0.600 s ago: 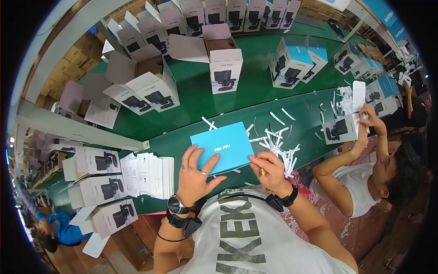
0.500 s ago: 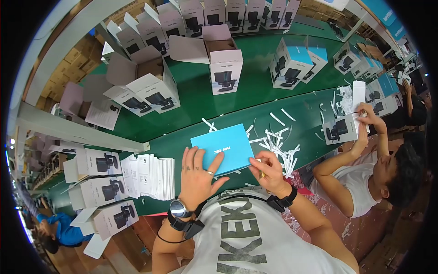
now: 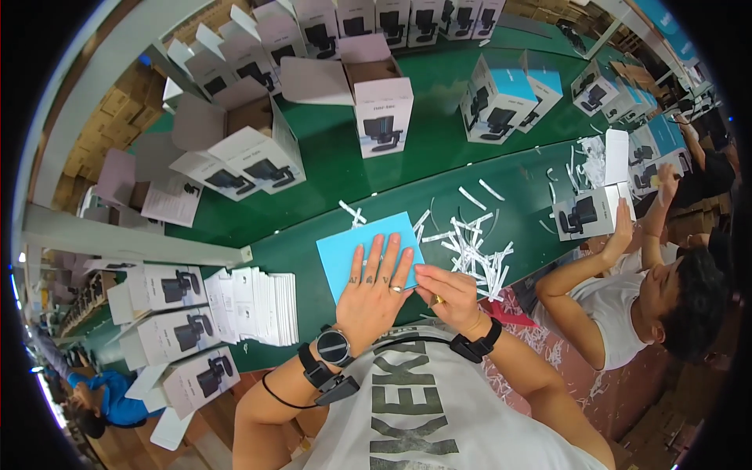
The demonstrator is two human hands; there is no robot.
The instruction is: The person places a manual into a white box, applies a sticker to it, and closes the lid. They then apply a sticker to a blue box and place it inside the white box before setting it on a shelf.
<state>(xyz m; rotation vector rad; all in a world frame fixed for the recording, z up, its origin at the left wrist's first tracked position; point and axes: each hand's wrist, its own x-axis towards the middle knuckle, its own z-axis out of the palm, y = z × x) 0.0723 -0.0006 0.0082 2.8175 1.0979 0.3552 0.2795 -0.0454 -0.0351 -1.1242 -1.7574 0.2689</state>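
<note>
A carton with a plain blue face point(image 3: 338, 252) turned up is in front of me at the near edge of the green table; its sides are mostly hidden. My left hand point(image 3: 374, 294) lies flat across that face with the fingers stretched out, covering its middle. At the carton's right edge my right hand point(image 3: 450, 296) has its thumb and forefinger pinched together. What is between those fingertips, if anything, is too small to make out. Just right of the carton lies a loose pile of white paper strips point(image 3: 474, 254).
Open white cartons point(image 3: 384, 117) stand beyond, and several more line the back. Left of me are a stack of flat white inserts point(image 3: 258, 305) and more cartons point(image 3: 176, 329). A co-worker's hand point(image 3: 624, 223) touches a white carton point(image 3: 586, 215) at right.
My left hand has slid right and flattened over the middle of the blue face. My right hand has shifted slightly left and down along the edge. The co-worker's hands have moved apart.
</note>
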